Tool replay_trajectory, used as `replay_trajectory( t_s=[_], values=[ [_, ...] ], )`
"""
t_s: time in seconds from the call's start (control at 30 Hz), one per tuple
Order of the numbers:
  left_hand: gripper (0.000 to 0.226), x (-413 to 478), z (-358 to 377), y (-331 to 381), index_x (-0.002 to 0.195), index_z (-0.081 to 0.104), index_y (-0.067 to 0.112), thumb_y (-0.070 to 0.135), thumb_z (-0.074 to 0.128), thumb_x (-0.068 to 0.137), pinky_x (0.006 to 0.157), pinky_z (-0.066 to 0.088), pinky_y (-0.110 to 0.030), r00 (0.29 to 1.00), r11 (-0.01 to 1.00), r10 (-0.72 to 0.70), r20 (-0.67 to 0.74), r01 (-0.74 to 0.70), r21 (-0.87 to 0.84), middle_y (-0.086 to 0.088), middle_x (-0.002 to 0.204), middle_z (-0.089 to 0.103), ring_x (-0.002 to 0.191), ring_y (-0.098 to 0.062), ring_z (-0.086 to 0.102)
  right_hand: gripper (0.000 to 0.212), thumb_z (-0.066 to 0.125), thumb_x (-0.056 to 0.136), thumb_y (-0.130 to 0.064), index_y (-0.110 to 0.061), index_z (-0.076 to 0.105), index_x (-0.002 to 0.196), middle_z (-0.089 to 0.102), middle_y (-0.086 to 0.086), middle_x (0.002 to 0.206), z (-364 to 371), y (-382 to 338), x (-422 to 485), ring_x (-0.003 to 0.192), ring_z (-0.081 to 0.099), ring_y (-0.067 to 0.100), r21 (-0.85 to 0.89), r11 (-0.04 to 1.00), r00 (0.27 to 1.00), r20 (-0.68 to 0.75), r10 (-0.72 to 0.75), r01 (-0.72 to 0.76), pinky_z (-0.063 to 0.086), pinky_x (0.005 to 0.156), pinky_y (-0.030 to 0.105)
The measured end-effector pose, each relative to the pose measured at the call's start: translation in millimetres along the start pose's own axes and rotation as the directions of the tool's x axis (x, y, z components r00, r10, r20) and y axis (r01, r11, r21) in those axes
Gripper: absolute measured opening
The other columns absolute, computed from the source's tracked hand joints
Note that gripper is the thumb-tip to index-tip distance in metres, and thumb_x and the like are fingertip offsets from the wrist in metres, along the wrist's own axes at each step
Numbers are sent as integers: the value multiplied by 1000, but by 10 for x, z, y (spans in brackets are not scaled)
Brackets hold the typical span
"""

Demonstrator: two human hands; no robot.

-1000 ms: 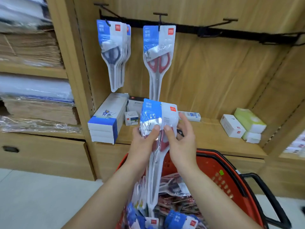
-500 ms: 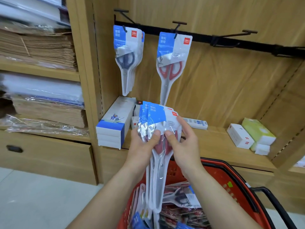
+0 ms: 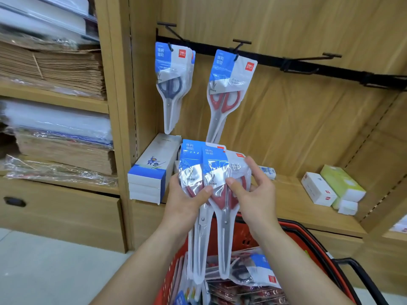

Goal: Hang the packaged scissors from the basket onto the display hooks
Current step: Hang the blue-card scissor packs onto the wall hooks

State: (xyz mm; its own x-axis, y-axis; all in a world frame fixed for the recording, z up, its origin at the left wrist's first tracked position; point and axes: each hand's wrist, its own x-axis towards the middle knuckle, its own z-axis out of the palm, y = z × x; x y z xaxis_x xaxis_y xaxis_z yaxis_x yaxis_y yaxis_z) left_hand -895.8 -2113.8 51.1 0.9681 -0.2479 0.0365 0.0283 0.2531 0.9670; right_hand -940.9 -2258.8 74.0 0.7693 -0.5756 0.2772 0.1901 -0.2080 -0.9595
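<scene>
Hands raised level with the shelf edge, forearms rising from the near bottom edge over the red basket (image 3: 243,236). Left hand (image 3: 187,201) wrapped round the held packs (image 3: 214,172), thumb laid across the clear front, fingers hidden behind. Right hand (image 3: 256,201) pinching the same packs from the right, thumb on the front film, index finger stretched up along the right edge, other fingers curled behind. Held packs: at least two, fanned, the rear one offset left and slightly higher; any further ones behind not readable. Each a long clear sleeve under a card header, blue on the left with white characters, white on the right with a small red logo; red handles at thumb level, steel blades pointing down toward the basket. On the far back panel, one black rail (image 3: 308,65) with three T-ended hooks plainly visible: left hook (image 3: 168,26) carrying blue-handled packs (image 3: 169,84), at least two; middle hook (image 3: 241,42) carrying red-handled packs (image 3: 229,91), two tips showing; right hook (image 3: 332,55). More packs (image 3: 259,269) lying loose in the basket, number not countable. On the shelf, three stacked white-and-blue boxes (image 3: 152,170) at left; at right, one white box (image 3: 317,188), one green box (image 3: 341,183), one small white box (image 3: 348,206).
</scene>
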Motion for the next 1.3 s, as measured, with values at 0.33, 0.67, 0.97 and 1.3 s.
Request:
replay_trajectory(
  t_s=[0.33, 0.67, 0.97, 1.3],
  values=[
    [50, 112, -162, 111, 121, 53, 38, 13, 80, 88, 86, 52, -27, 992, 995, 85, -94, -80, 53, 11, 114, 72, 105, -6, 70, 72, 79, 85, -3, -28, 53, 148, 67, -8, 136, -47, -657, 561, 125, 64, 12, -125, 946, 953, -13, -302, 298, 54, 105, 44],
    [53, 282, -310, 234, 123, 49, 38, 12, 80, 88, 81, 51, -27, 981, 991, 121, -149, -111, 70, 14, 114, 68, 103, -3, 68, 74, 81, 84, -6, -16, 51, 151, 54, -21, 131, 264, -1250, 1531, 124, 51, -8, -241, 855, 874, -50, -483, 459, 44, 102, 11],
    [60, 409, -369, 264, 133, 48, 36, 11, 79, 88, 82, 52, -23, 974, 985, 161, -158, -149, 83, 18, 115, 69, 96, 9, 68, 74, 80, 87, -9, -14, 47, 153, 54, -13, 144, 366, -1045, 1750, 122, 49, -6, -287, 868, 889, -98, -446, 404, 45, 88, 1],
    [55, 458, -325, 266, 128, 48, 35, 10, 79, 89, 73, 50, -18, 974, 985, 158, -162, -144, 95, 16, 110, 69, 88, 11, 68, 73, 75, 93, -20, -12, 40, 156, 55, 7, 133, 537, -905, 2065, 116, 50, 10, -536, 762, 886, -55, -461, 364, 24, 84, 1]
  ],
)
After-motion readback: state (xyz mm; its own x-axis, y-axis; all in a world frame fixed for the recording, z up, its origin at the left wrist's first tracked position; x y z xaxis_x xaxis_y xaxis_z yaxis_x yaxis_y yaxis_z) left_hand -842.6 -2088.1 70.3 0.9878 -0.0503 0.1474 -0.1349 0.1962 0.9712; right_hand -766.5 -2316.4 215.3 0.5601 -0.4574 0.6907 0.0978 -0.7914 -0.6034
